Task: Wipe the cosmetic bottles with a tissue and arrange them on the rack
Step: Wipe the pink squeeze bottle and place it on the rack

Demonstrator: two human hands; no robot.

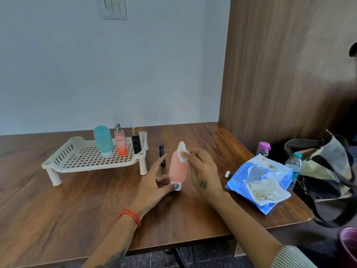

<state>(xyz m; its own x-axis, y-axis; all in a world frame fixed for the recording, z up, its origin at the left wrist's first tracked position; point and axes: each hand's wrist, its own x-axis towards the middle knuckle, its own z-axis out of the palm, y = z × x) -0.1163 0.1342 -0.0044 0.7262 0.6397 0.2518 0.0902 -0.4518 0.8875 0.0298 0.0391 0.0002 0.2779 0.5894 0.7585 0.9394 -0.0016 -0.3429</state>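
Pink and soft-looking, the squeeze bottle [178, 170] stands cap-down on the worktop [77, 200], its long axis nearly upright with the rounded end leaning slightly away from me and its white cap [177, 186] touching the wood. My left hand [154, 182] steadies it low down, thumb curled round the cap and fingers wrapped behind the body. My right hand [201, 167] pinches a white tissue pad [182, 151] against the bottle's upper end.

Just behind the bottle a small dark tube [162, 155] stands upright on the worktop, partly hidden by my left fingers.

Farther left is the white slotted rack [77, 157] on short legs. Three bottles stand on its back right part: a teal squeeze bottle [103, 141] cap-down, a clear spray bottle [120, 141] with orange liquid at its base, and a black perfume bottle [135, 142] with a gold top.

To my right a blue packet [258, 180] lies open on the worktop with white tissue pads [264, 188] showing inside. A small white cap [227, 174] lies between it and my right hand. Past the worktop's edge stand a purple-lidded bottle [263, 148], a clear water bottle [293, 167] with a teal lid, and an open bag [328, 161] with dark straps.
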